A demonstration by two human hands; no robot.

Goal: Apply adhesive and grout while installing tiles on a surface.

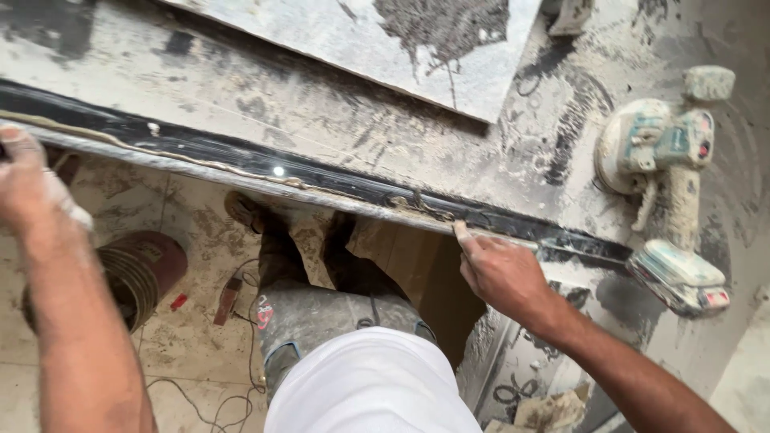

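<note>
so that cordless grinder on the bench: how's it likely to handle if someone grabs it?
The cordless grinder is probably heavy for its size and tail-heavy, given the battery block on its handle end. Its dust-caked casing may feel gritty, possibly slick. Lying flat on the dusty bench, it looks unlikely to roll; the side handle should stop it. Neither hand touches it; the right hand is nearest.

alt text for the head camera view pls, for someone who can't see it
Seen from above, a person's right hand presses its fingertips on a long black strip at the edge of a dusty worktop; the left hand rests on the strip's far left end. A dust-caked cordless power tool lies on the worktop at the right.
</note>
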